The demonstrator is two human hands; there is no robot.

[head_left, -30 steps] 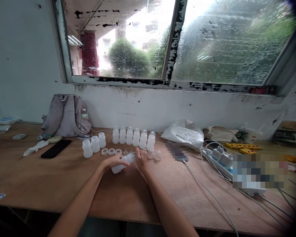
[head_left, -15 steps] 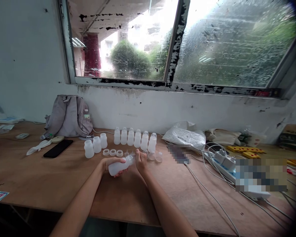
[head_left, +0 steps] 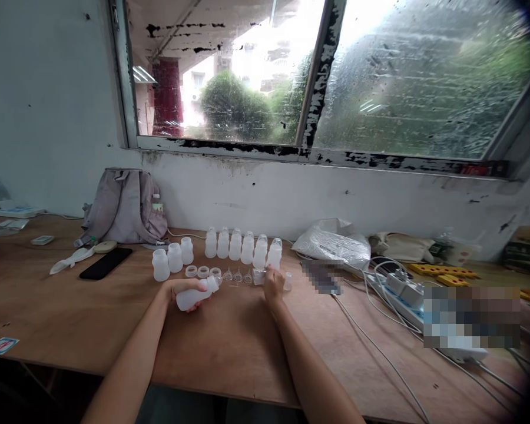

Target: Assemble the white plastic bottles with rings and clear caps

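My left hand point(head_left: 193, 292) is wrapped round a translucent bottle point(head_left: 189, 299), tilted with its ring and clear nipple up to the right. My right hand point(head_left: 274, 285) is closed at a clear cap point(head_left: 258, 276); its fingertips are too small to make out fully. Another clear cap point(head_left: 288, 281) stands just right of that hand. Between the hands lie clear nipples point(head_left: 238, 275) in a row, beside white rings point(head_left: 203, 271). Three open bottles point(head_left: 175, 258) stand at the left. Behind, several capped bottles point(head_left: 235, 245) form a row.
A black phone point(head_left: 106, 264) and a grey backpack point(head_left: 121, 206) are at the left. Right of my hands are a silvery plastic bag point(head_left: 333, 244), a power strip point(head_left: 397, 300) and loose white cables.
My left hand has drawn the bottle left and slightly down. My right hand has left the bottle's top and moved right to the clear caps, uncovering the nipples.
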